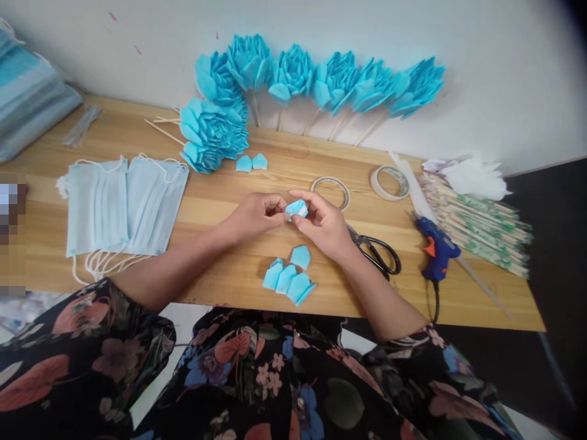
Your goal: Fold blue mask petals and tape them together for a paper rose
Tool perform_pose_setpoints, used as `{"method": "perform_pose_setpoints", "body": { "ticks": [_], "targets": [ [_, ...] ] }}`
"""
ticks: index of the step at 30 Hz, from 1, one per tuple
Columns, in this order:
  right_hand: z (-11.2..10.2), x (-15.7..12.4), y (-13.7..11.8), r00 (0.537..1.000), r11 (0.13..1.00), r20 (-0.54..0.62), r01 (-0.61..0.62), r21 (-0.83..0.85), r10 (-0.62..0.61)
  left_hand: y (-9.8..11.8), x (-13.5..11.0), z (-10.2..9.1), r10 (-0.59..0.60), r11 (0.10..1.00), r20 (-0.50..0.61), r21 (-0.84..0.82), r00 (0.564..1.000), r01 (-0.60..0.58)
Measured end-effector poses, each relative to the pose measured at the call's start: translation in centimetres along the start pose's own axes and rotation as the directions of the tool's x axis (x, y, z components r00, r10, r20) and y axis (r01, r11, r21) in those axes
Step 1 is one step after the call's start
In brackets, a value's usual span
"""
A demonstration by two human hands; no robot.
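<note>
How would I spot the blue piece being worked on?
On the wooden table, look beyond the blue cutouts near its front edge. Between the left hand and right hand is the small blue piece; unlike those cutouts, it's being held.

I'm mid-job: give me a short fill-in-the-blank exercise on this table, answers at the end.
1. The left hand and right hand both hold one small piece coloured ____.
2. The scissors have ____ handles.
3. From the wearer's view, the glue gun lies to the ____ of the scissors.
Missing words: blue; black; right.
</note>
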State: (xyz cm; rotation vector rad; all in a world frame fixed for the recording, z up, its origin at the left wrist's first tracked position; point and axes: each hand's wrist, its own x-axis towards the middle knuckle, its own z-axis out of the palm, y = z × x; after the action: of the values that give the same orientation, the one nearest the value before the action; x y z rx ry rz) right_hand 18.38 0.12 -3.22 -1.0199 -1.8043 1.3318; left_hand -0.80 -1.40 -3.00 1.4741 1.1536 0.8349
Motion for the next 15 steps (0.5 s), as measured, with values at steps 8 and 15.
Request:
{"method": "perform_pose_setpoints", "body": {
  "ticks": [8, 15],
  "targets": [
    [-0.2, 0.2, 0.0, 1.000, 0.997, 0.028, -0.002, 0.083, -0.001, 0.5, 0.0, -0.2, -0.018, 0.997, -0.020, -0.072, 1.000, 0.016],
    [-1.1, 0.0, -0.4, 0.998, 0.982, 0.048, 0.018, 0.186, -0.027, 0.9, -0.2, -0.3, -0.026, 0.994, -0.045, -0.110, 0.999, 0.021]
  ]
}}
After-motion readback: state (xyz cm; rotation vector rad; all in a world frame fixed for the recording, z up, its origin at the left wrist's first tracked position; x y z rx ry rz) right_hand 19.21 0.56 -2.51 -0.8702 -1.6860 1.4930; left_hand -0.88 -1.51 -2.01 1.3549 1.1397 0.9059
